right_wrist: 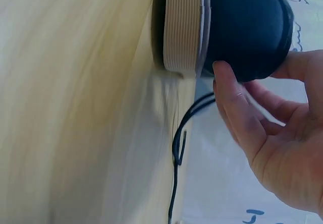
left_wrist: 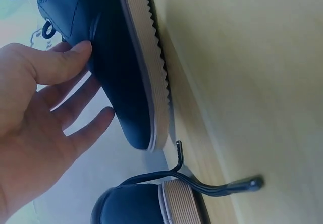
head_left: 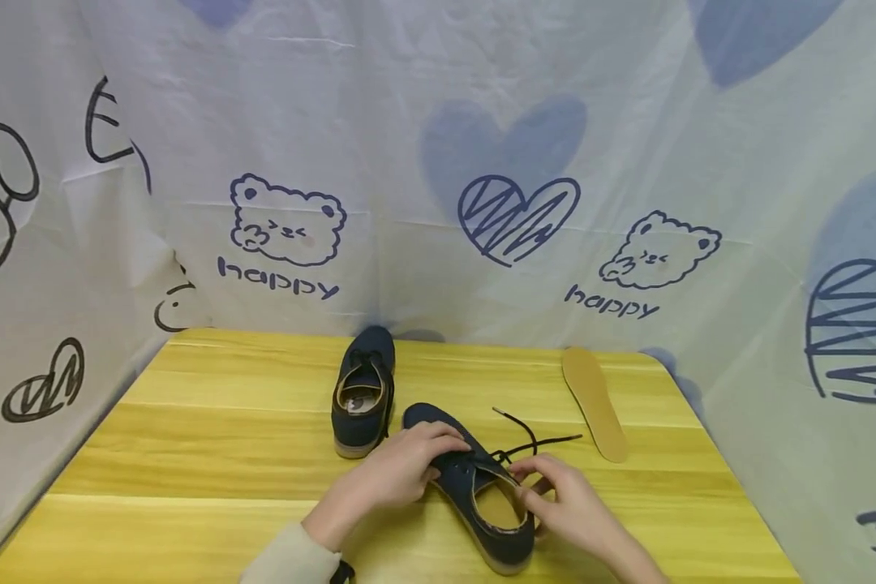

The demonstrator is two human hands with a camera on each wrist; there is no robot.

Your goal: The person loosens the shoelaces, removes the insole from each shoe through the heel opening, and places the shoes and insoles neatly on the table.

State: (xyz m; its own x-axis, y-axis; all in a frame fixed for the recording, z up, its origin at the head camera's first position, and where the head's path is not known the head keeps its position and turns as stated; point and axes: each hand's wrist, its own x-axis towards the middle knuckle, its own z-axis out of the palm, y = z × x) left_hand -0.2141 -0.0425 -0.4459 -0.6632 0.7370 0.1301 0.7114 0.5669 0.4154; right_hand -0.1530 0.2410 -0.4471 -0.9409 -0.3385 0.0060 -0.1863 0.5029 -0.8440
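A navy lace-up shoe (head_left: 461, 488) lies on the table, its toe pointing away to the left and its heel toward me. My left hand (head_left: 401, 464) grips it over the laced front, with the thumb (left_wrist: 81, 51) against its side in the left wrist view. At the opening's right edge, my right hand (head_left: 568, 504) pinches the collar; in the right wrist view its fingers (right_wrist: 234, 100) touch the outside near the heel (right_wrist: 242, 30). Loose black laces (head_left: 555, 440) trail to the right. A tan lining (head_left: 498, 504) shows inside the shoe.
The matching navy shoe (head_left: 356, 428), with its laces on, stands behind and to the left. A tan insole (head_left: 594, 405) lies at the back right of the wood-grain table (head_left: 212, 446). White printed cloth (head_left: 401, 268) hangs behind and along the sides.
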